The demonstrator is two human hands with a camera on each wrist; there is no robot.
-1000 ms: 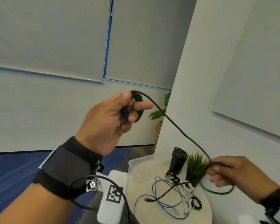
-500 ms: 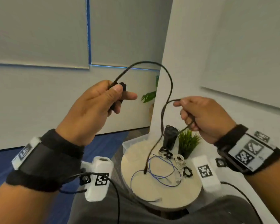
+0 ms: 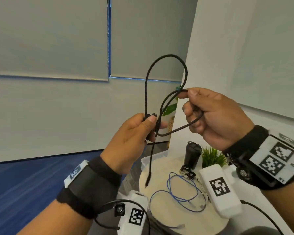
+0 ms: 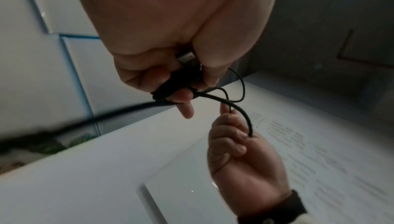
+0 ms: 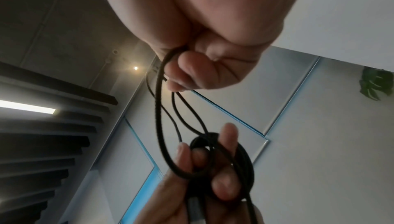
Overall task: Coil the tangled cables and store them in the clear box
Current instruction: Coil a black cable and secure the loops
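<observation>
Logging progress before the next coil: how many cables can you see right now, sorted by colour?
Black cable, held in the left hand and the right hand: 1
Blue cable, loose on the round table: 1
Small bundles by the black cup are too unclear to count.
Total: 2

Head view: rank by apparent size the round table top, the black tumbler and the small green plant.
1. round table top, clearly largest.
2. black tumbler and small green plant look alike; not ranked.
</observation>
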